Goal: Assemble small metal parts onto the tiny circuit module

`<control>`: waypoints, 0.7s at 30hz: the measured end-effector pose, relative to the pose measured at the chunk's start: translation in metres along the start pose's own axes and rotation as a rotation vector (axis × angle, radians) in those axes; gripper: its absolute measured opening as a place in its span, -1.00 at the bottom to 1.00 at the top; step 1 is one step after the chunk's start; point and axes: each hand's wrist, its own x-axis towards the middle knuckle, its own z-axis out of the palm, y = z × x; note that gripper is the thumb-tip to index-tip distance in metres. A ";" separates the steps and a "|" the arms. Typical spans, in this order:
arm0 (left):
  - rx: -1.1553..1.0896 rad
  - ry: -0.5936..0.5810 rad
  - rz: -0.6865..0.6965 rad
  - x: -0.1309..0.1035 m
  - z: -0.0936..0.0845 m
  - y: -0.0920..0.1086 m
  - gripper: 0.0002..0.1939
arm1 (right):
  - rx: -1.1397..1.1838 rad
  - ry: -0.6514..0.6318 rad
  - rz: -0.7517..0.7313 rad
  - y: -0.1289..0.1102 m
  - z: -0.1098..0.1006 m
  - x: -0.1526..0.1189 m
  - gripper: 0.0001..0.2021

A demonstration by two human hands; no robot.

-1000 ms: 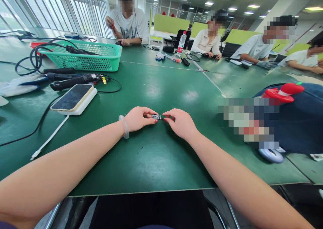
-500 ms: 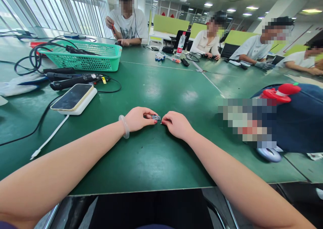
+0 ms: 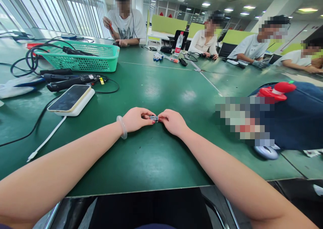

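Observation:
A small dark circuit board (image 3: 154, 118) with pale markings is held just over the green table, between my two hands. My left hand (image 3: 137, 119), a translucent bangle at its wrist, pinches the board's left end between thumb and fingers. From the other side, my right hand (image 3: 174, 122) has its thumb and fingertips pinched together at the board's right end. Whatever is inside that right pinch is too small and covered to name.
Left on the green table (image 3: 151, 165) are a phone (image 3: 70, 98) on a white block, black handheld devices (image 3: 73, 82), and a mint basket (image 3: 93, 59) with cables. A dark blue bag (image 3: 297, 118) lies right. Beyond stand a water bottle (image 3: 179, 44) and several seated people.
My right hand has come left, closing the gap to the board, and its fingertips now meet the right end. My left hand keeps its pinch. The whole view has shifted slightly.

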 end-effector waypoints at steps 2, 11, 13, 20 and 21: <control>-0.003 -0.002 -0.003 0.000 0.000 0.000 -0.60 | -0.012 0.004 0.002 0.000 0.000 0.000 -0.82; -0.018 0.005 -0.005 0.000 0.000 0.001 -0.60 | -0.033 0.012 -0.045 -0.005 -0.001 -0.003 -0.83; -0.014 0.004 0.002 0.000 0.000 0.001 -0.60 | -0.024 -0.002 -0.061 -0.005 -0.002 -0.004 -0.85; -0.015 0.002 -0.001 0.000 -0.001 0.000 -0.60 | -0.011 -0.036 -0.035 -0.001 -0.009 -0.005 -0.87; -0.012 0.003 -0.003 0.000 -0.001 0.000 -0.60 | -0.029 -0.036 -0.025 0.000 -0.010 -0.005 -0.86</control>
